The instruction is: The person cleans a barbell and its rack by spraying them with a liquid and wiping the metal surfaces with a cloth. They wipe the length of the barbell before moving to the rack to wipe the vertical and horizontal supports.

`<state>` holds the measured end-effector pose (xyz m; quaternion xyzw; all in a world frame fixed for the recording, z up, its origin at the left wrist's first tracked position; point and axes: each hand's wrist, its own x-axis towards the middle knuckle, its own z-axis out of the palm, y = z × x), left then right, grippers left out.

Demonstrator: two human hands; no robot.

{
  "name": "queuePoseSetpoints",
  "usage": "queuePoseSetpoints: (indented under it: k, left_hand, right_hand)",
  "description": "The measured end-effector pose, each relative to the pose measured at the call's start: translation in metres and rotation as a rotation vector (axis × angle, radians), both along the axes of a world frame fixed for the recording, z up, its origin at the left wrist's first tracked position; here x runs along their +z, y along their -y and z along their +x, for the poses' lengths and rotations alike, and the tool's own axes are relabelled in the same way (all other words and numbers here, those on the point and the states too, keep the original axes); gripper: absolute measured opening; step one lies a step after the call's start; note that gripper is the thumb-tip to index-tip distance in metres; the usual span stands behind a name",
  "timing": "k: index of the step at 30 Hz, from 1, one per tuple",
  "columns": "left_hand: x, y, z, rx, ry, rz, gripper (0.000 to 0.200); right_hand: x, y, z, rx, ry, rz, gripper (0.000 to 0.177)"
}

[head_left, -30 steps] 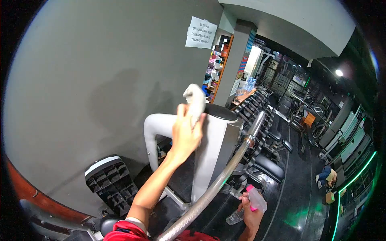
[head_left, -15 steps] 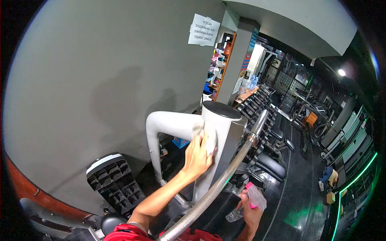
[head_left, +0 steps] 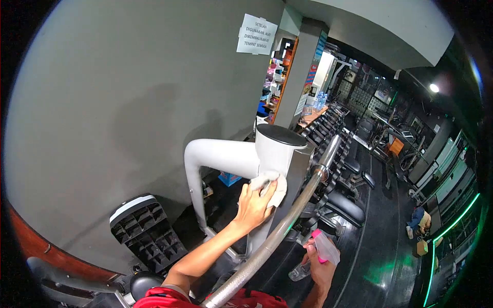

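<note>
My left hand [head_left: 251, 205] presses a white cloth [head_left: 278, 192] against the side of a white machine post [head_left: 275, 163]. Its fingers are bent over the cloth, just below where a curved white tube [head_left: 221, 154] joins the post. A black cap [head_left: 282, 134] covers the post's top. Lower right, my right hand [head_left: 321, 269] is closed around a spray bottle [head_left: 327, 249] with a pink and translucent head; its clear body shows partly below the fingers. Between both hands a bare metal bar [head_left: 277, 241] slants upward.
A grey wall [head_left: 102, 102] with a paper sign [head_left: 257, 34] rises on the left. A black step-like piece [head_left: 146, 233] stands beside it. Dumbbells on a rack [head_left: 321, 126] and padded benches [head_left: 346, 209] line the right. Farther off, a person [head_left: 418, 222] is low near the floor.
My left hand and the cloth have moved slightly down the post, and the cloth shows more clearly. My right hand still holds the spray bottle in nearly the same place. The view has shifted slightly.
</note>
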<state>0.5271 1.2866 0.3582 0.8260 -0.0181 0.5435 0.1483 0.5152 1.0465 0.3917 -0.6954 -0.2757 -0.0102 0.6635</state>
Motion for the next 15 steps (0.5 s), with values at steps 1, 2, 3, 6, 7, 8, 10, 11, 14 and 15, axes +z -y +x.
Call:
queuePoseSetpoints:
  k: [1,2,3,6,7,8,10,11,14,15]
  left_hand:
    - [0.007,-0.002,0.003,0.040,-0.028,0.000,0.071]
    - [0.023,-0.003,0.003,0.082,-0.059,-0.002,0.073]
    - [0.047,-0.002,0.001,0.110,-0.105,-0.036,0.076]
    - [0.098,-0.005,0.010,0.117,0.065,0.003,0.083]
    - [0.095,-0.003,0.009,0.118,0.061,-0.002,0.083]
    - [0.090,-0.002,0.008,0.133,0.030,-0.004,0.081]
    - [0.066,0.000,0.007,0.147,-0.005,-0.001,0.079]
    - [0.038,0.000,0.005,0.099,-0.008,0.039,0.076]
    - [-0.044,0.003,-0.009,-0.018,-0.184,0.059,0.069]
    - [-0.047,0.003,-0.010,-0.024,-0.181,0.069,0.069]
  right_hand:
    - [0.001,0.000,0.000,0.001,-0.016,0.001,0.020]
    - [0.002,-0.001,0.000,0.007,-0.015,-0.002,0.020]
    - [0.003,-0.003,-0.001,0.015,-0.039,0.009,0.019]
    - [0.002,-0.007,-0.005,0.035,-0.060,0.014,0.016]
    - [0.003,-0.006,-0.005,0.048,-0.049,0.013,0.015]
    - [0.004,-0.006,-0.005,0.049,-0.053,0.011,0.015]
    - [0.004,-0.005,-0.007,0.057,-0.065,0.044,0.013]
    - [0.005,-0.005,-0.008,0.053,-0.067,0.048,0.013]
    - [0.009,0.002,-0.009,0.016,-0.058,0.062,0.013]
    - [0.008,0.004,-0.008,-0.002,-0.039,0.079,0.013]
